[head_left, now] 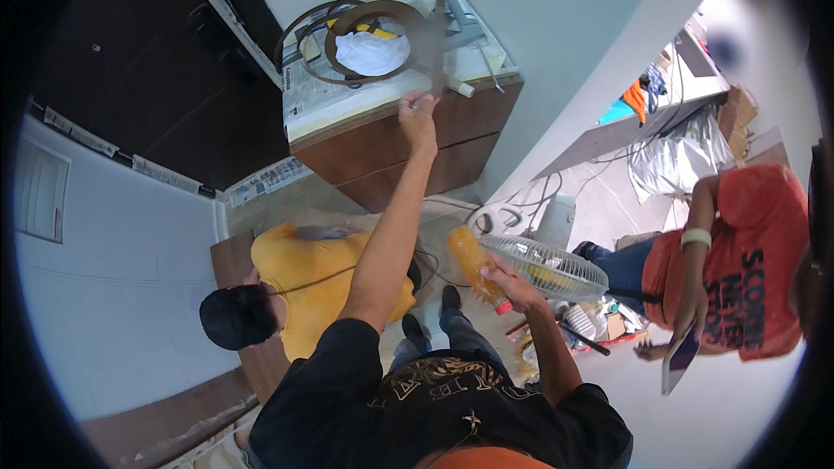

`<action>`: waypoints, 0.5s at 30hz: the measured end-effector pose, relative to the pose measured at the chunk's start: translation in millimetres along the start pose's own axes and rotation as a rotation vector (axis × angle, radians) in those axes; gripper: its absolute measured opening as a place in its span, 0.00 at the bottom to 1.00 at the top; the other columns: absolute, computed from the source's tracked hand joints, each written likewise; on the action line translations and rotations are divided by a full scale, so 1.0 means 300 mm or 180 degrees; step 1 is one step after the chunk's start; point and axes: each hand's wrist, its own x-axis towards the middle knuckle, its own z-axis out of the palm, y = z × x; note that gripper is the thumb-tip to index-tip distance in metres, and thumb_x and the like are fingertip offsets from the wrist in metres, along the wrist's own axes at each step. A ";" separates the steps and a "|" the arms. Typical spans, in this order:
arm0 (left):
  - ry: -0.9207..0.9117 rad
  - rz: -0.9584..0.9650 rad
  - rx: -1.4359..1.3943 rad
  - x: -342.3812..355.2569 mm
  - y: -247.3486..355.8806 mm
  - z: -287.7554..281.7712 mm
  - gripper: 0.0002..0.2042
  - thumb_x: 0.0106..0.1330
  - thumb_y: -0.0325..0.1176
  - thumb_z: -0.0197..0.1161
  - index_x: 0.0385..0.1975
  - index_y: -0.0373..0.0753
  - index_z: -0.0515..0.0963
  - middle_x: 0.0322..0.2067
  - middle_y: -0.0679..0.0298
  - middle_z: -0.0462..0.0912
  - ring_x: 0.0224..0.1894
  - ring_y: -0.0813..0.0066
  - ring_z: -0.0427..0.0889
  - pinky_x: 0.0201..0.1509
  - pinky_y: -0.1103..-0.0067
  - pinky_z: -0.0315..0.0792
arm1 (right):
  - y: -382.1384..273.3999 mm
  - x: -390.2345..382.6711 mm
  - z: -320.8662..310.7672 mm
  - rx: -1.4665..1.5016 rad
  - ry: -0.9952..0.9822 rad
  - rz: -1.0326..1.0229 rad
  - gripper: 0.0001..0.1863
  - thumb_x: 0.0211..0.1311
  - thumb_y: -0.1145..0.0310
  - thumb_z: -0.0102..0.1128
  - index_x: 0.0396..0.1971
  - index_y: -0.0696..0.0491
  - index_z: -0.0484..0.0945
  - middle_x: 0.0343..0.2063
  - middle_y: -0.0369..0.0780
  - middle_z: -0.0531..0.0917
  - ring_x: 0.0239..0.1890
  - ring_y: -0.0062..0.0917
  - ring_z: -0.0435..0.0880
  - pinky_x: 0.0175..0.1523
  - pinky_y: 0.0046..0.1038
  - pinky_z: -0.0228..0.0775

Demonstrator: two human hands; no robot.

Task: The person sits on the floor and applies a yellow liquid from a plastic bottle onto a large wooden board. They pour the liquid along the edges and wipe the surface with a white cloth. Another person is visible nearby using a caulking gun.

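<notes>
My left hand [419,120] reaches out over the front edge of a brown drawer cabinet [395,148]. Its fingers are closed at the lower end of a narrow brown strip [439,52], which runs away from me across the cabinet top and is blurred in part. Beside the strip, a coil of wide brown banding [334,56] rings a bunched white cloth [373,54]. Close to my body, my right hand [514,287] is wrapped round a bottle of yellow-orange liquid [473,265]. The bottle is tilted, with its red cap toward me.
Newspaper [306,91] and a white tube [460,87] lie on the cabinet. A standing fan [547,267] is right beside the bottle. One person in a yellow shirt [317,274] bends low at left; another in a red shirt [756,252] holds a phone [680,363] at right. Cables cross the floor.
</notes>
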 end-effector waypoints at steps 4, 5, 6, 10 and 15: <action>-0.0048 -0.0034 0.0411 -0.052 -0.009 -0.010 0.11 0.69 0.30 0.60 0.45 0.28 0.74 0.39 0.58 0.80 0.43 0.68 0.84 0.51 0.78 0.77 | -0.086 0.029 -0.004 0.0122 -0.0036 -0.0151 0.31 0.70 0.62 0.52 0.71 0.49 0.55 0.44 0.39 0.79 0.34 0.25 0.83 0.32 0.27 0.78; -0.0076 -0.0013 0.0535 -0.067 -0.002 -0.016 0.11 0.70 0.31 0.59 0.45 0.28 0.74 0.38 0.57 0.81 0.43 0.68 0.84 0.51 0.79 0.76 | -0.106 0.036 -0.003 0.0144 -0.0012 -0.0159 0.31 0.70 0.62 0.52 0.70 0.49 0.56 0.43 0.39 0.79 0.34 0.25 0.83 0.31 0.26 0.78; -0.0106 0.0005 0.0658 -0.084 0.004 -0.021 0.11 0.72 0.32 0.58 0.45 0.28 0.75 0.38 0.57 0.82 0.44 0.68 0.85 0.50 0.79 0.76 | -0.125 0.042 -0.003 0.0167 0.0015 -0.0169 0.31 0.70 0.62 0.52 0.70 0.49 0.56 0.43 0.39 0.79 0.33 0.25 0.83 0.31 0.26 0.78; -0.0199 0.0217 0.1182 -0.108 0.015 -0.047 0.14 0.75 0.35 0.53 0.46 0.28 0.76 0.36 0.55 0.84 0.43 0.69 0.86 0.49 0.80 0.74 | -0.184 0.078 0.000 0.0257 0.0145 -0.0336 0.32 0.67 0.58 0.54 0.69 0.51 0.59 0.42 0.41 0.80 0.32 0.25 0.83 0.30 0.24 0.76; -0.0088 0.0380 0.1335 -0.097 0.007 -0.078 0.14 0.76 0.36 0.51 0.46 0.30 0.77 0.36 0.55 0.85 0.40 0.70 0.86 0.47 0.78 0.75 | -0.248 0.108 0.002 0.0485 0.0312 -0.0458 0.31 0.67 0.60 0.54 0.68 0.51 0.60 0.44 0.42 0.80 0.31 0.26 0.83 0.29 0.25 0.76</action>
